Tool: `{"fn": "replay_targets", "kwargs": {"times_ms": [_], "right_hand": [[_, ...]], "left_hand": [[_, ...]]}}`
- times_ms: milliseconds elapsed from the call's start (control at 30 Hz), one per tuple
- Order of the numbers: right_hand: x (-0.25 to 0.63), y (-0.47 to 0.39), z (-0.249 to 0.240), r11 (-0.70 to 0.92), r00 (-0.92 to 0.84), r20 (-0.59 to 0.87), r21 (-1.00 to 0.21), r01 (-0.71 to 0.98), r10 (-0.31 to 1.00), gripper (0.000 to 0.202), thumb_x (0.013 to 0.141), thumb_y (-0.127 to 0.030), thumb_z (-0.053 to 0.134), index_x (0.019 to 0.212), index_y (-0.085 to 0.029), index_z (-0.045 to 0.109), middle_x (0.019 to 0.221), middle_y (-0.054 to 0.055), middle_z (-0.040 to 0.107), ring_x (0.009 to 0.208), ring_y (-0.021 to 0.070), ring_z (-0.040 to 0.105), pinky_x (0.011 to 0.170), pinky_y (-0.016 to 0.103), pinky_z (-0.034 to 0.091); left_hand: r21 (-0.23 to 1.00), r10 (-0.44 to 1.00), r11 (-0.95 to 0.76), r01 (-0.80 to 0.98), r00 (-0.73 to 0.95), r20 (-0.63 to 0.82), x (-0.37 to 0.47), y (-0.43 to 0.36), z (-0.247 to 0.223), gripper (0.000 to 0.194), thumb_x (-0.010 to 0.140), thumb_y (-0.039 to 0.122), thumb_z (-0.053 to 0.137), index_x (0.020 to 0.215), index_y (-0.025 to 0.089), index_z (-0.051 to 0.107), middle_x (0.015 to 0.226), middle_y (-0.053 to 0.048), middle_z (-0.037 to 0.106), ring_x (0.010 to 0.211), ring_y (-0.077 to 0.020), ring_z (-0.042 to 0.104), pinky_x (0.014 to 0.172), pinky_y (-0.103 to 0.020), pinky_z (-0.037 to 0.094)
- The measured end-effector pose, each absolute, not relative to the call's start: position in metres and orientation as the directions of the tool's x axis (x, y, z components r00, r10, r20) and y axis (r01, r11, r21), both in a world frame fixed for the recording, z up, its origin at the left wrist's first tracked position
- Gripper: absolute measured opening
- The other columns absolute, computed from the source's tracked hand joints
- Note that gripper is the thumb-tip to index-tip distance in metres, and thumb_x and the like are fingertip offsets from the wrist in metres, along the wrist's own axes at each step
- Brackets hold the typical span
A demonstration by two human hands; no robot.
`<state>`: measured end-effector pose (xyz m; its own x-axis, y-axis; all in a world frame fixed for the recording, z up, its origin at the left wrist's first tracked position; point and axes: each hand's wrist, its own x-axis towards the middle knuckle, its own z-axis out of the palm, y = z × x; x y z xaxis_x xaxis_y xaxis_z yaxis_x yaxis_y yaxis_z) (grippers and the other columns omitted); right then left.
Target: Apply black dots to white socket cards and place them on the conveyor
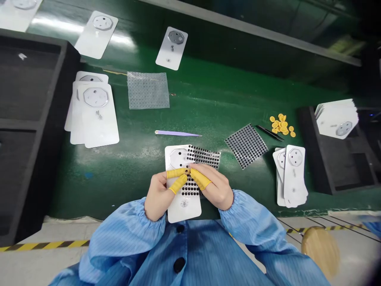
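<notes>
Near the green table's front edge lies a white plate point(184, 210) with a round socket-like part near its top. Over its right side is a clear sheet of black dots point(205, 157). My left hand point(162, 192), in yellow finger cots, has thumb and forefinger closed at the sheet's left edge. My right hand point(216, 186), also with yellow cots, pinches the sheet from the right; its fingertips meet the left ones. Purple tweezers point(178, 133) lie just beyond the plate. A second dotted sheet point(246, 146) lies to the right.
Stacked white plates lie at left point(101, 123) and right point(294, 178). Black trays point(64, 83) flank the table. Black tweezers point(270, 133) and yellow finger cots point(281, 125) lie at right. Bubble wrap point(148, 90) and two single plates lie farther back. A round wooden stool point(320, 250) stands below.
</notes>
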<state>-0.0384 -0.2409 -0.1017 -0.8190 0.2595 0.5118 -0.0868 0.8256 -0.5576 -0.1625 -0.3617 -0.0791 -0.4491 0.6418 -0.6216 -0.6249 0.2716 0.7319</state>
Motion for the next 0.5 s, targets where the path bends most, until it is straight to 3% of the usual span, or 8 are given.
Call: {"fn": "replay_targets", "kwargs": {"times_ms": [100,200,300,400,500], "right_hand": [[-0.037,-0.242,-0.102,0.860,-0.819,0.533,-0.501,-0.103,0.212,0.036,0.086,-0.002,0.050,0.122,-0.008,0.054,0.115,0.020,0.066,0.113,0.0246,0.061,0.087,0.041,0.060],[-0.040,-0.243,-0.103,0.849,-0.813,0.534,-0.519,-0.098,0.232,0.036,0.086,-0.003,0.051,0.121,-0.011,0.053,0.115,0.017,0.066,0.112,0.0244,0.060,0.086,0.042,0.060],[-0.046,-0.244,-0.104,0.740,-0.794,0.471,-0.671,-0.041,0.383,0.030,0.087,-0.008,0.053,0.117,-0.017,0.055,0.109,0.012,0.066,0.104,0.0202,0.062,0.085,0.039,0.058],[-0.050,-0.244,-0.105,0.542,-0.770,0.311,-0.838,0.054,0.557,0.016,0.089,-0.012,0.052,0.103,-0.019,0.059,0.103,0.009,0.065,0.097,0.0159,0.062,0.086,0.034,0.056],[-0.051,-0.242,-0.108,0.425,-0.738,0.208,-0.898,0.117,0.642,0.010,0.090,-0.015,0.051,0.094,-0.019,0.060,0.102,0.008,0.062,0.097,0.0154,0.061,0.087,0.034,0.054]], "left_hand": [[0.719,0.627,0.248,-0.649,-0.459,-0.630,-0.157,-0.364,-0.082,0.036,0.065,0.035,0.082,0.094,0.014,0.077,0.083,-0.008,0.077,0.067,-0.0180,0.071,0.063,-0.023,0.056],[0.771,0.629,0.262,-0.580,-0.504,-0.592,-0.154,-0.364,-0.082,0.037,0.065,0.036,0.081,0.094,0.013,0.077,0.088,-0.010,0.077,0.073,-0.0204,0.071,0.068,-0.026,0.057],[0.822,0.633,0.315,-0.474,-0.541,-0.554,-0.154,-0.362,-0.080,0.039,0.068,0.039,0.079,0.095,0.011,0.076,0.093,-0.012,0.076,0.082,-0.0252,0.071,0.075,-0.032,0.058],[0.854,0.662,0.367,-0.368,-0.541,-0.518,-0.163,-0.364,-0.080,0.038,0.070,0.039,0.076,0.094,0.010,0.076,0.097,-0.014,0.075,0.092,-0.0294,0.070,0.083,-0.038,0.056],[0.852,0.639,0.436,-0.291,-0.567,-0.521,-0.179,-0.377,-0.080,0.038,0.072,0.041,0.075,0.091,0.009,0.076,0.097,-0.015,0.075,0.094,-0.0309,0.069,0.087,-0.039,0.055]]}}
